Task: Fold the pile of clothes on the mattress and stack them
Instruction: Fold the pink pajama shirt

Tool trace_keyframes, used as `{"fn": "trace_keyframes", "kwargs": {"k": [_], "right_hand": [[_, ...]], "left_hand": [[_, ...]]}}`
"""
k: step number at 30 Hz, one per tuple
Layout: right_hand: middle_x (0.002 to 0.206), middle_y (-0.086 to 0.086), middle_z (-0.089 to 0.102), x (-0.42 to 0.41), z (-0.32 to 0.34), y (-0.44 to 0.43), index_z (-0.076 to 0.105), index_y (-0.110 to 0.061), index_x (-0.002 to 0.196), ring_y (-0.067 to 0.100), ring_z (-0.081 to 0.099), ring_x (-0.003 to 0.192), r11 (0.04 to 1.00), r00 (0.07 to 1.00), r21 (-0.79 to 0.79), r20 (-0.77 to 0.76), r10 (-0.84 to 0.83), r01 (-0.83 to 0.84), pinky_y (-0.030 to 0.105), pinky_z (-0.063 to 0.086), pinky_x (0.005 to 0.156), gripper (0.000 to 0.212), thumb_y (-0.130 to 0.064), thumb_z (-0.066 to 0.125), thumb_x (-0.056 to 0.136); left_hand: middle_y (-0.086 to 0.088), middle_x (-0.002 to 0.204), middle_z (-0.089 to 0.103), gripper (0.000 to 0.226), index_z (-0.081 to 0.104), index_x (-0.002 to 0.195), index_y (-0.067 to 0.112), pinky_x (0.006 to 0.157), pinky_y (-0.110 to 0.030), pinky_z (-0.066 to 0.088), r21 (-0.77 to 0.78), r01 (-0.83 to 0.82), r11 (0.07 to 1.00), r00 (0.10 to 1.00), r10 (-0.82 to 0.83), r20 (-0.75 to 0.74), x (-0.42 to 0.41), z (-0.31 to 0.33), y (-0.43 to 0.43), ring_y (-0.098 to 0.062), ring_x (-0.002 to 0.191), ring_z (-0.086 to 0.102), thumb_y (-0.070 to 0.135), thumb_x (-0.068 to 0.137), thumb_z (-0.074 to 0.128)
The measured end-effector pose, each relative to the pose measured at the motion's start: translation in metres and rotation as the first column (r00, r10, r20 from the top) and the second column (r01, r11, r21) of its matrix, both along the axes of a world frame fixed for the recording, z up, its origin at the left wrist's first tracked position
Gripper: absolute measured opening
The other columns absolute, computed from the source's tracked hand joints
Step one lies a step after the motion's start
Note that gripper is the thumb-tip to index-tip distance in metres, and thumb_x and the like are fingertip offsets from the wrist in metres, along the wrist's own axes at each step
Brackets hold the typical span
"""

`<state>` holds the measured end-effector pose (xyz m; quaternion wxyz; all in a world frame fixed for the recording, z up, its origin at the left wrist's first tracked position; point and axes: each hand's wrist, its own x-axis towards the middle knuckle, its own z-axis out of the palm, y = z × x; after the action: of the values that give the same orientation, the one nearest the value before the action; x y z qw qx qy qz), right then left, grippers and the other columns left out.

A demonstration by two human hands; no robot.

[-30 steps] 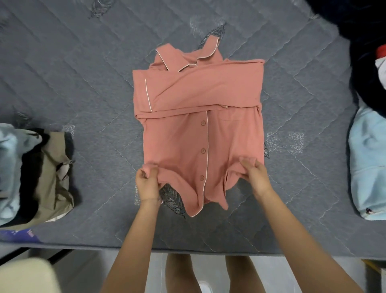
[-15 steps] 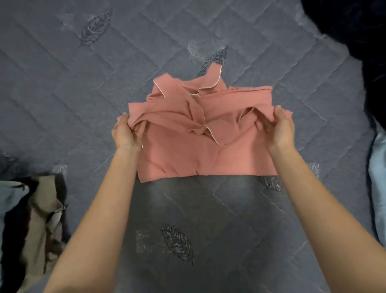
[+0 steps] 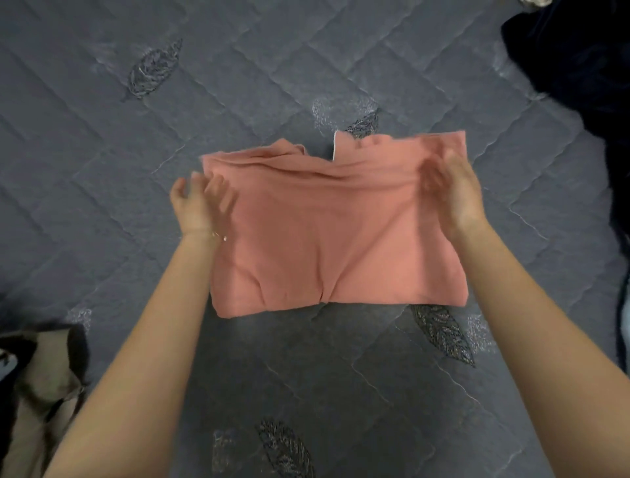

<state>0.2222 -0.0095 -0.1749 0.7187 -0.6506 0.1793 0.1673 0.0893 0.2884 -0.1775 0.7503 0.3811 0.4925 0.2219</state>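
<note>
Two arms outstretched, left hand, right hand flat on pink shirt

A salmon-pink shirt lies folded into a rectangle on the grey mattress.

A thin bracelet glints; a pale cropped object touches the top edge.

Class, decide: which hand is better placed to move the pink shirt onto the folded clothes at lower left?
Left, probably: the left hand is at the edge of the pink shirt nearest the folded clothes; the right hand is farther.
</note>
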Motion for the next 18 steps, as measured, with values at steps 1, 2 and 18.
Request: {"fn": "trace_keyframes", "kwargs": {"k": [1,2,18], "right_hand": [[0.115,-0.007,0.058,-0.005,-0.003,0.003,0.052,-0.013,0.132,0.008,0.056,0.102,0.994,0.999,-0.103,0.024,0.048,-0.045,0.019,0.043,0.090,0.034,-0.023,0.053,0.099],[0.118,-0.010,0.057,-0.010,-0.006,0.005,0.051,-0.011,0.134,0.006,0.054,0.108,0.965,0.990,-0.236,0.050,0.132,-0.117,0.016,0.042,0.095,0.039,-0.020,0.057,0.097],[0.156,0.013,0.025,-0.052,-0.054,-0.045,0.018,-0.010,0.153,0.029,0.021,0.144,0.555,0.930,-0.773,-0.124,0.345,-0.309,0.041,0.016,0.118,0.089,-0.037,0.070,0.085]], "left_hand": [[-0.007,0.103,0.055,0.038,0.031,0.135,0.011,0.085,-0.037,0.049,0.162,0.093,0.982,0.993,-0.081,-0.081,-0.004,-0.006,-0.007,-0.020,0.090,0.057,0.008,0.100,0.044],[-0.009,0.113,0.055,0.045,0.029,0.139,0.010,0.091,-0.033,0.046,0.351,0.247,0.903,0.962,-0.184,-0.203,-0.009,-0.011,-0.015,-0.018,0.098,0.055,0.005,0.098,0.046],[-0.011,0.161,-0.002,0.085,0.002,0.154,0.020,0.115,-0.052,-0.004,0.295,0.887,0.355,0.361,-0.136,-0.923,-0.071,-0.075,-0.041,-0.028,0.148,-0.003,0.057,0.092,0.046]]}}
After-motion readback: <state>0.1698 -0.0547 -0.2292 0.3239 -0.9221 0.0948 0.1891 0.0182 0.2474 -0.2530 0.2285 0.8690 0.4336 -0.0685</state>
